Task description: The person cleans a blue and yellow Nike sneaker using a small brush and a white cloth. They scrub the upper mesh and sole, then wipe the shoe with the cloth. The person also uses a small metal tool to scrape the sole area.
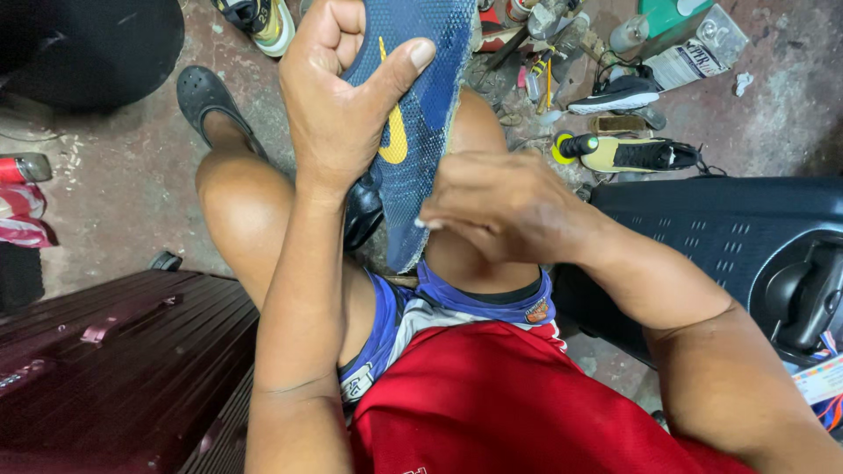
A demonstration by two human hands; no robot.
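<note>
A blue shoe insole (421, 114) with a yellow mark stands upright over my knees. My left hand (338, 96) grips its upper part, thumb laid across the textured face. My right hand (500, 206) pinches the insole's lower right edge with curled fingers. Whether a small tool sits in those fingers is hidden. Under the insole, part of a dark shoe (362, 215) shows between my legs.
A maroon ribbed suitcase (114, 369) lies at lower left. A dark scooter body (729, 237) stands at right. Sneakers (628, 154), bottles and tools clutter the concrete floor ahead. A black clog (206, 96) is on my left foot.
</note>
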